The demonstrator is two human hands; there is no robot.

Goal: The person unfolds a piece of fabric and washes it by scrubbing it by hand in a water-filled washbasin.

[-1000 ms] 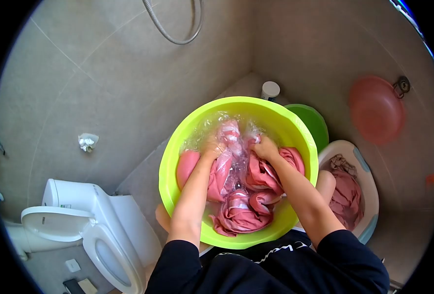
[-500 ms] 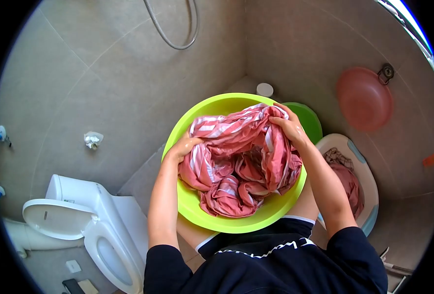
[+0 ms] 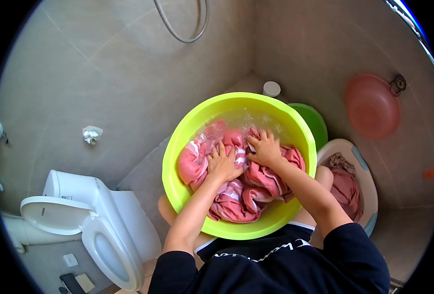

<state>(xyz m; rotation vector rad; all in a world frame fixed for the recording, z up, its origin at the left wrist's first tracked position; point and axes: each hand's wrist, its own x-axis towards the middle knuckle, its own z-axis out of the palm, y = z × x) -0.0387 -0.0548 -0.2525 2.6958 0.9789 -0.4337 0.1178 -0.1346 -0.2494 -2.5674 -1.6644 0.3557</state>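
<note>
A large yellow-green basin [image 3: 174, 183] holds splashing water and a wet pink cloth [image 3: 234, 203] with white stripes, bunched up in several folds. My left hand [image 3: 222, 164] lies flat on the cloth near the middle of the basin, its fingers spread. To its right, my right hand [image 3: 265, 148] presses on the cloth near the far part of the basin, fingers apart. Both hands touch the cloth, and neither is closed round it.
Right of the basin stand a green basin [image 3: 315, 125] and a pale laundry tub [image 3: 368, 188] with darker clothes. A white-lidded container [image 3: 271, 88] is behind. A pink basin [image 3: 372, 107] hangs at right; a toilet [image 3: 111, 255] stands at left.
Half a second ago both hands held the cloth lifted in a loop. The cloth is now down in the water, and both hands have opened and moved inward onto it.
</note>
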